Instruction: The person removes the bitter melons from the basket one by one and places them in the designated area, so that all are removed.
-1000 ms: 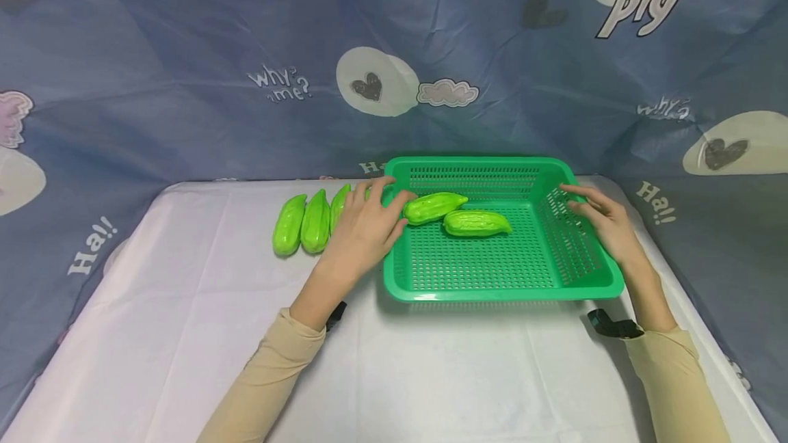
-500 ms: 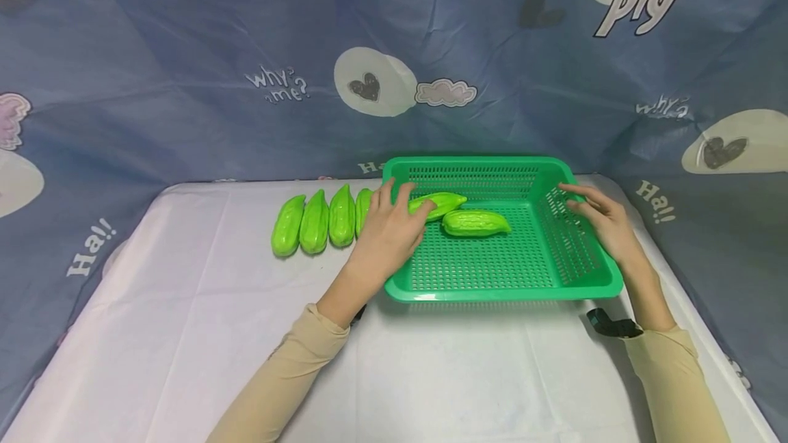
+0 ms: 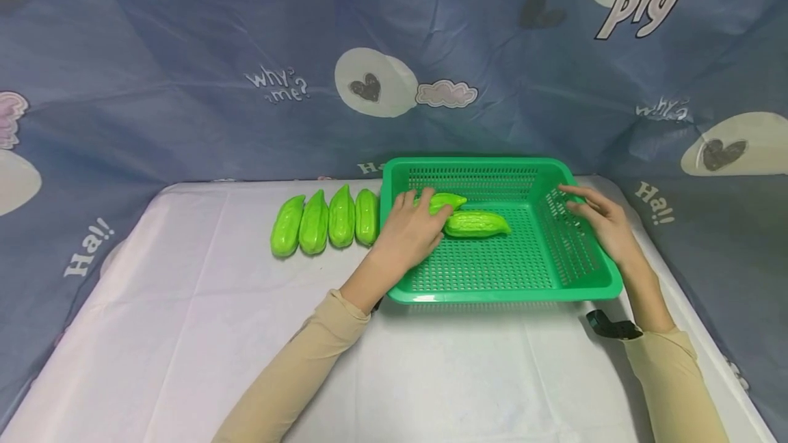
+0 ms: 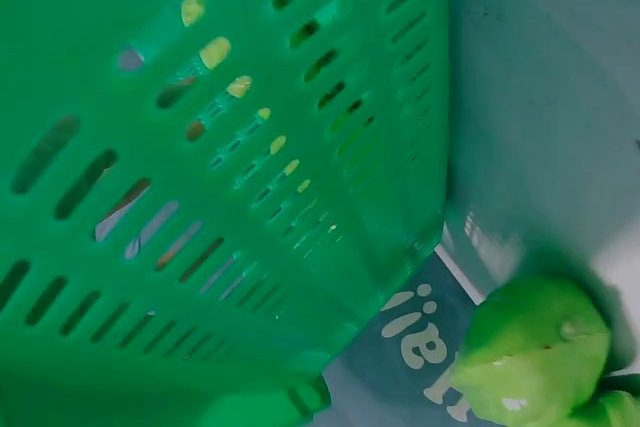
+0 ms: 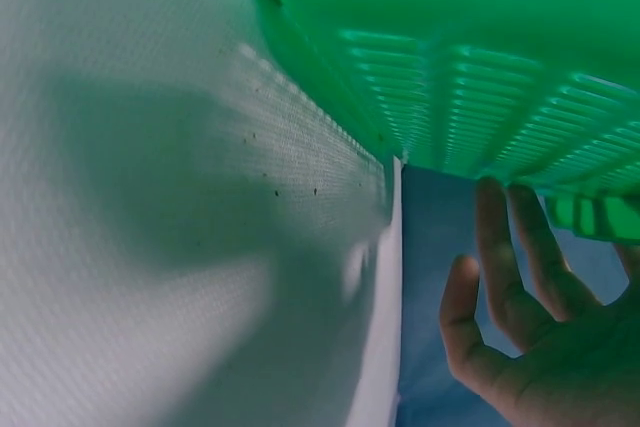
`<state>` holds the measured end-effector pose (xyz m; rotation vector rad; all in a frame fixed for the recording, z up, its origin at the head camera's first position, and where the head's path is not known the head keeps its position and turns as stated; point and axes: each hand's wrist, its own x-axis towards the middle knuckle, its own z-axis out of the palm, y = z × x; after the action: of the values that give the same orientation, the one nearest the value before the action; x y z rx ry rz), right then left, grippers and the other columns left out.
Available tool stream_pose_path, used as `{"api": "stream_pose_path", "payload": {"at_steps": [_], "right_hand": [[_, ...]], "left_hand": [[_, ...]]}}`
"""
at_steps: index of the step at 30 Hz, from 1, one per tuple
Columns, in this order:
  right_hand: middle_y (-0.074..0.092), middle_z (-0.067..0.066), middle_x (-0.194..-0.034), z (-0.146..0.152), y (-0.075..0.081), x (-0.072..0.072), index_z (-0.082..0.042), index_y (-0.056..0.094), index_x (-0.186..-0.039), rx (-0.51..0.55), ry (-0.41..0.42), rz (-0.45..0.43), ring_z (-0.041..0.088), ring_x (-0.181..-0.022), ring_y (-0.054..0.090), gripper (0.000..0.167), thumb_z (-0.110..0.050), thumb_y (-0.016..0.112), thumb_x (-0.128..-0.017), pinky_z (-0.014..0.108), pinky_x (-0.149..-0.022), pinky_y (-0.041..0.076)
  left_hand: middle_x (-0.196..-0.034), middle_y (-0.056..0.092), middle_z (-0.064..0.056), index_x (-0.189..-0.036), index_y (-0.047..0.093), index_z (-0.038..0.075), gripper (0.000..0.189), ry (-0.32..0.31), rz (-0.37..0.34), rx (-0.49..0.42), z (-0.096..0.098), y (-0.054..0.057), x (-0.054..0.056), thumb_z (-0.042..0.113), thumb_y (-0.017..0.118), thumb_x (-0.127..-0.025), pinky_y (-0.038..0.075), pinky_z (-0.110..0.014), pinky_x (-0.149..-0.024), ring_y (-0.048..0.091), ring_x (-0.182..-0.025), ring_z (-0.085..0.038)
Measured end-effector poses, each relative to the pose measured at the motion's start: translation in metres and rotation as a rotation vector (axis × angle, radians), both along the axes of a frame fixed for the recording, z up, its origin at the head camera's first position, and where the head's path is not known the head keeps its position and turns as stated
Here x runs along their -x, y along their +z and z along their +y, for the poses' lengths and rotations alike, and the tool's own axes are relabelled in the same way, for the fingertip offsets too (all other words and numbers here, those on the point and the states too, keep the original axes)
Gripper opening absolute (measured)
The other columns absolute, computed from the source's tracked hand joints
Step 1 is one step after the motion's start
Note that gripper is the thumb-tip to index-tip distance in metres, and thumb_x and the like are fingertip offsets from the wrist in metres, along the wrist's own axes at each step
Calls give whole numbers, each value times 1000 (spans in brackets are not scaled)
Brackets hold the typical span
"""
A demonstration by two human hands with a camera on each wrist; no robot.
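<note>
My left hand (image 3: 411, 230) reaches over the left rim of a green plastic basket (image 3: 480, 294). Its thumb and fingers straddle a bright green bitter gourd (image 3: 454, 199), partly hidden by the hand; firm contact cannot be made out. Close in front of that one, a second bitter gourd (image 3: 477, 224) lies in the basket. At the basket's right side, my right hand (image 3: 609, 227) has loosely extended fingers by the rim. In the right wrist view, fingertips (image 5: 490, 187) are near the basket's outer wall.
Several more bitter gourds (image 3: 314, 223) stand in a row left of the basket, on a white cloth (image 3: 246, 333). One gourd (image 4: 540, 347) from outside the basket shows in the left wrist view. A blue printed curtain (image 3: 295, 135) hangs behind the table.
My left hand has moved right, from beside the row across the basket's left rim, over the rear gourd. The row's last gourd is uncovered. My right hand and the basket stay put.
</note>
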<state>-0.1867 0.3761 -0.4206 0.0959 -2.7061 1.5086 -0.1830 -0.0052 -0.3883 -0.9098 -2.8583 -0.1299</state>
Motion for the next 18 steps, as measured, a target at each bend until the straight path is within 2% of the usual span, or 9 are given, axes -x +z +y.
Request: {"api": "stream_pose_path", "payload": {"at_steps": [5,9,11,16,18], "right_hand": [[35,10,-177,0,0,0,-22,54,-160,-1,1,8,54,-161,27,49,-37,54,-113,80,-123,25],[36,8,-177,-1,0,0,-22,54,-160,2,6,11,53,-162,26,49,-37,54,-113,80,-123,25],[35,8,-177,0,0,0,-22,54,-160,1,6,12,54,-162,25,49,-37,54,-113,80,-123,24],[34,9,-177,0,-1,-1,-22,54,-160,-5,-2,4,54,-161,27,49,-38,54,-113,80,-123,26],[34,8,-177,0,-1,-1,-22,54,-160,-4,-2,0,54,-161,28,49,-38,54,-113,79,-122,27]], "left_hand": [[-157,52,-24,-149,61,21,42,-8,-9,21,7,-1,5,26,66,-108,52,-60,-113,61,-133,-50],[-159,51,-23,-150,59,22,42,-5,-29,42,10,-2,9,26,65,-108,53,-59,-113,60,-135,-49],[-161,48,-23,-153,56,23,47,6,-64,64,11,-2,11,28,66,-108,51,-59,-116,57,-141,-50],[-170,38,-25,-163,44,27,59,39,-206,126,13,-1,13,35,66,-108,40,-61,-127,41,-156,-51],[-170,39,-26,-164,42,28,61,52,-239,149,13,-1,13,36,66,-108,38,-61,-128,42,-156,-50]]}}
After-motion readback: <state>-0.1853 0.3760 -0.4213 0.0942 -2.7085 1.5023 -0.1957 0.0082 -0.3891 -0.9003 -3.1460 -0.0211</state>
